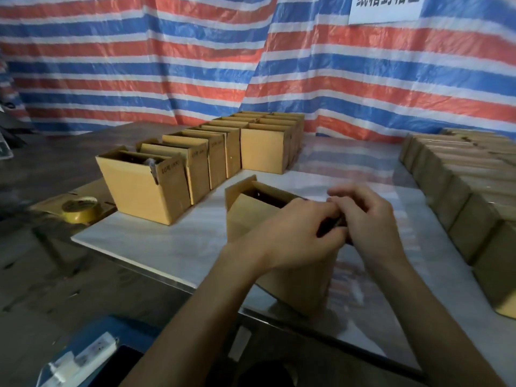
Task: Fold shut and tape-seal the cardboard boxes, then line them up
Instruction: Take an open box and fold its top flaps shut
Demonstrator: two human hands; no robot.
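Left hand [293, 233] and right hand [371, 219] meet on the open box [248, 210]: fingers curled, pinching its near rim (blurry). Flap-folding step, I'd say; taping next means reaching the tape roll [79, 209], well left.

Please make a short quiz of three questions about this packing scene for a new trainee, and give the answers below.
1. Choose one. Where is the tape roll?
A) at the person's left
B) inside a box
C) in the person's grip

2. True or false: the box under the left hand and the right hand is already taped shut.

3. Fill in the blank: the row of open boxes stands on the person's ____ side.

Key
1. A
2. False: its far flaps are still standing up.
3. left
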